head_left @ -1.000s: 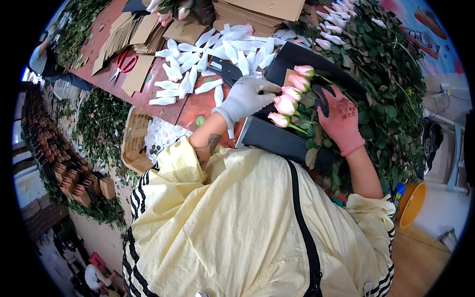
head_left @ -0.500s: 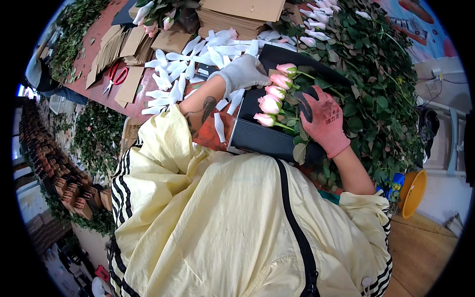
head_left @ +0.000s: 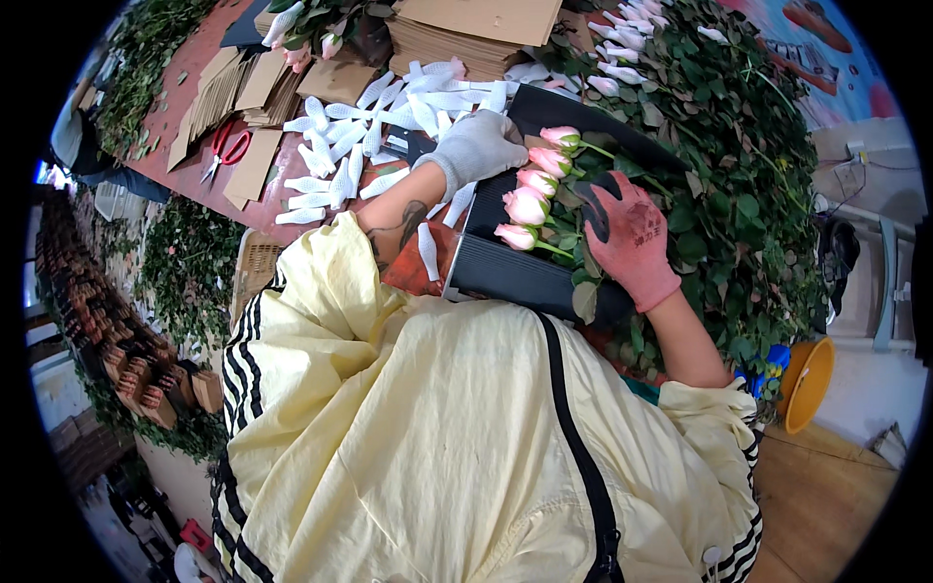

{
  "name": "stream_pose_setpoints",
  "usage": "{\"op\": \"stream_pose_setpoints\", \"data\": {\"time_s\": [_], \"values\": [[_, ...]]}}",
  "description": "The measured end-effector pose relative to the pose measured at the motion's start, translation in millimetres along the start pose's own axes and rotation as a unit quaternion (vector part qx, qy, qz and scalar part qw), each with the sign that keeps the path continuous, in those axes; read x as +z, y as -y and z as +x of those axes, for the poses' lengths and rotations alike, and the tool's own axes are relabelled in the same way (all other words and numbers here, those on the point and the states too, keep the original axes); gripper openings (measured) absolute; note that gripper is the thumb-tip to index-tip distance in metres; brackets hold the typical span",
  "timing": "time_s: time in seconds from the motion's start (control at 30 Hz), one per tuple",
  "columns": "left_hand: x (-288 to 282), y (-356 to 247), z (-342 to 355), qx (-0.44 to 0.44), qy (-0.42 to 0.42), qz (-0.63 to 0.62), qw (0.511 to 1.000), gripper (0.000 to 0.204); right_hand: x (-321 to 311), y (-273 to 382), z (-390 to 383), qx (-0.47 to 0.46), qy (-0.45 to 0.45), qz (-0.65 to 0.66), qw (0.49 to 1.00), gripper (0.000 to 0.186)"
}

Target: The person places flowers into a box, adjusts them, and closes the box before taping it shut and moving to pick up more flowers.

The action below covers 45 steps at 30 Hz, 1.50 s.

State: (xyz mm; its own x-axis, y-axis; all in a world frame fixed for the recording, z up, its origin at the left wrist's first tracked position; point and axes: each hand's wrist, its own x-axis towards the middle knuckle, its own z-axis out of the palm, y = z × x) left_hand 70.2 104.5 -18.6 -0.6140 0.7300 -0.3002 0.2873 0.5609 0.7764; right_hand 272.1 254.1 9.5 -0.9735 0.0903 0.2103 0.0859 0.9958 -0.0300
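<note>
Several pink roses lie in a slanting row, heads to the left, on a black ridged tray. My left hand, in a pale grey glove, is at the upper left of the row. Its fingers are closed by the top rose heads, and what they hold is hidden. Just right of the blooms is my right hand, in a pink glove with dark fingertips. Its fingers curl closed over the stems, which are partly hidden under the glove. A black flap rises behind the roses.
White net sleeves are heaped left of the tray. Red-handled scissors and cardboard pieces lie farther left, with a cardboard stack at the back. Leafy rose stems cover the right side; a yellow bucket stands lower right.
My right hand has shifted slightly left and tilted a little at the stems. My left hand stays by the top roses, and the row looks the same.
</note>
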Motion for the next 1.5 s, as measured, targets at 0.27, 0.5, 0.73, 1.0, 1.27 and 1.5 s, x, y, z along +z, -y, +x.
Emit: {"op": "stream_pose_setpoints", "data": {"time_s": [0.27,0.5,0.73,1.0,1.27,1.5], "values": [[8,1,-6,0.024,-0.072,0.049,0.996,0.031,-14,-6,4,-0.084,0.006,-0.023,0.996,0.035],[4,4,-15,0.017,-0.086,0.041,0.995,0.03,-12,-2,13,-0.039,0.105,-0.09,0.99,0.04],[-13,20,-63,0.016,0.085,0.028,0.996,0.03,-8,2,23,-0.027,0.13,-0.068,0.989,0.043],[8,21,-74,0.004,0.032,0.024,0.999,0.027,1,4,21,-0.038,0.097,-0.091,0.99,0.041],[24,42,-67,0.018,0.045,-0.152,0.987,0.022,5,2,23,-0.038,0.104,-0.031,0.993,0.038],[21,29,-70,-0.024,0.003,-0.172,0.985,0.021,10,7,20,-0.037,0.082,-0.072,0.993,0.04]]}}
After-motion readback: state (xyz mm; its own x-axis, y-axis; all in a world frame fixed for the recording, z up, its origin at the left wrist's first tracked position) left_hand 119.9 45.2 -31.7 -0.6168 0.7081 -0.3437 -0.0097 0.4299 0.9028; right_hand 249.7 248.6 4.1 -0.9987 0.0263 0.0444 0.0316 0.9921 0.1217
